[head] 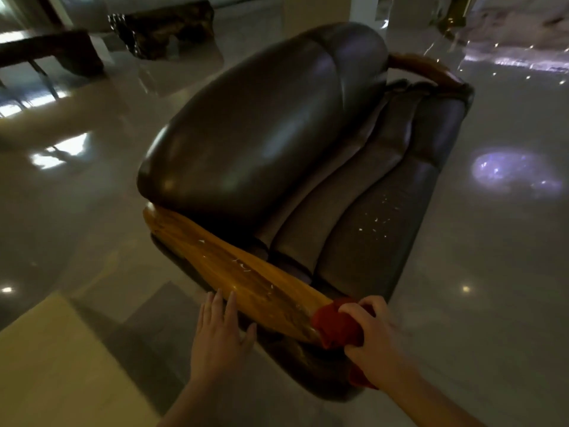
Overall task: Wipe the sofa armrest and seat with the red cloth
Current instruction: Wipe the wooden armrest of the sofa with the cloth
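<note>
The red cloth [337,326] sits bunched on the near end of the wooden armrest [246,271]; your right hand [374,329] is closed around it; your left hand [220,329] lies open and flat, fingers on the armrest's outer edge, holding nothing; white flecks dot the armrest and the dark leather seat [378,238] of the sofa [261,140]; glossy floor [92,226] surrounds it.

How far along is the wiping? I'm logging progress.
Nothing looks finished. In hand: the right hand presses the cloth on the near armrest, the left hand resting flat beside it. Left: white flecks remain on the armrest and seat.
</note>
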